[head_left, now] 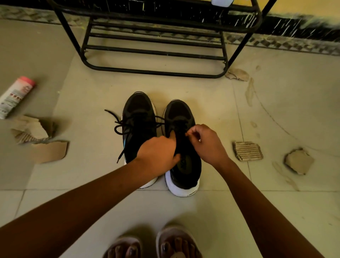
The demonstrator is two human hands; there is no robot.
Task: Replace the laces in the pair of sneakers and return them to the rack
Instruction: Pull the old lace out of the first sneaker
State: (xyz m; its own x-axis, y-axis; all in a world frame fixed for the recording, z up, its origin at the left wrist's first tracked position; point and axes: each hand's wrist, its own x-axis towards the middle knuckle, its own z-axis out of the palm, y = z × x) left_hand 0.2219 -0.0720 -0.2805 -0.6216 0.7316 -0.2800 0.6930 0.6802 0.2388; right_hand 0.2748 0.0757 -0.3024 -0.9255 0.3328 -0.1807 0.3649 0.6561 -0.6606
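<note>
Two black sneakers with white soles stand side by side on the tiled floor, toes pointing toward the rack. The left sneaker (138, 117) has a black lace (117, 127) loosely threaded, its loops and ends trailing to the left. My left hand (158, 154) grips the right sneaker (182, 165) at its tongue and opening. My right hand (206, 143) pinches a black lace end above that shoe's eyelets. The black metal shoe rack (156, 49) stands just beyond the shoes, its lower shelves bare.
Torn cardboard pieces (42, 143) lie on the floor to the left and cardboard scraps (248, 151) to the right. A white and pink spray can (16, 95) lies at far left. My sandalled feet (156, 245) are at the bottom edge. A white object (221, 2) sits on the rack's upper shelf.
</note>
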